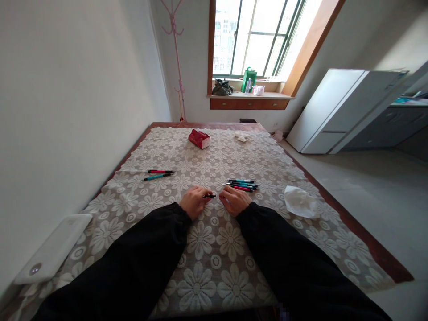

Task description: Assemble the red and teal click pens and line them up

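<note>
My left hand [195, 202] is closed, pinching a short dark pen [209, 196] whose thin, light end points right. Close beside it, my right hand [235, 200] has its fingers pinched near that end; whatever they hold is too small to make out. Just beyond my right hand lie several pens [242, 184] side by side, with teal, red and black barrels. To the left of my left hand, a red and black pen [160, 171] and a teal and black pen [157, 177] rest apart from that group.
A lace cloth [202, 240] covers the table. A red tissue pack [199, 139] and crumpled white tissue [241, 137] lie at the far end. White paper [301, 202] is on the right, and a white device [55, 247] stands by the wall at left.
</note>
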A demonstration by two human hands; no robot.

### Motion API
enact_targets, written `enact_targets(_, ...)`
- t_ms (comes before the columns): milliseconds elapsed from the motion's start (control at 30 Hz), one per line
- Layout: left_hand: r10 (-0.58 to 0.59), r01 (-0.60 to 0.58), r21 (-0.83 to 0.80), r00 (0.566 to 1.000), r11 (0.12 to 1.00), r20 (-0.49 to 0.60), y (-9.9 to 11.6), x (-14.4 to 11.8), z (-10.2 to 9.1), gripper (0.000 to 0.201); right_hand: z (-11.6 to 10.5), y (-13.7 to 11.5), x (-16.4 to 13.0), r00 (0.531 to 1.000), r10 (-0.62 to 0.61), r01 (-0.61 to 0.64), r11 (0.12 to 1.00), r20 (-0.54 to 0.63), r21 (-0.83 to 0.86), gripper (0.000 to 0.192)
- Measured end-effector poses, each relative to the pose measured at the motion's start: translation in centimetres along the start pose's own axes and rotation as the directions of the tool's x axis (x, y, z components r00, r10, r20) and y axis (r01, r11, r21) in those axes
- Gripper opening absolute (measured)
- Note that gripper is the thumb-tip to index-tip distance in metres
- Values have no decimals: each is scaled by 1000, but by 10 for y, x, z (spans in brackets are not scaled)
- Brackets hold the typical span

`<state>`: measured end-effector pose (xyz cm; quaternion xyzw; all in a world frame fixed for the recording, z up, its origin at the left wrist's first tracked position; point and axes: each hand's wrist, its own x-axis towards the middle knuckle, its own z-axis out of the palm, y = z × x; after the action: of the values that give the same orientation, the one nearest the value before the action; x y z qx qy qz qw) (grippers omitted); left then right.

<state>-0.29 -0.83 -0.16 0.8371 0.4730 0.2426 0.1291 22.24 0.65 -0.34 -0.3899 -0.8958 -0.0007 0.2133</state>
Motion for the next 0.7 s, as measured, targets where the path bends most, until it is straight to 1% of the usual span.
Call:
enact_targets(100, 0, 0, 56, 1000, 998, 2, 2, 0, 0, 20, 1, 0, 0, 1000, 18, -18, 1000, -20, -21, 14)
enact_targets(300, -54, 59, 119, 997, 991, -49, 2, -1, -1, 17, 0, 0, 1, 988, 139, -144, 985, -64, -91, 9)
enact_targets(367, -62, 69, 135, 996, 988, -60, 2, -1, -1, 16, -2, 0, 1, 986, 155, -161, 981, -62, -104, 9)
enact_targets(433, -65, 74, 139, 996, 987, -66, 1, -1, -1, 14, -4, -1, 1, 990, 136, -140, 985, -40, -101, 8)
enact_targets(600, -97, 109, 115, 990, 987, -106, -2, -2, 1, 16, -4, -1, 1, 999, 12, -10, 999, 49, -38, 9)
enact_targets(700, -110, 121, 99, 988, 988, -113, -3, -1, 1, 20, -3, -1, 1, 996, 19, -17, 999, 86, -27, 9)
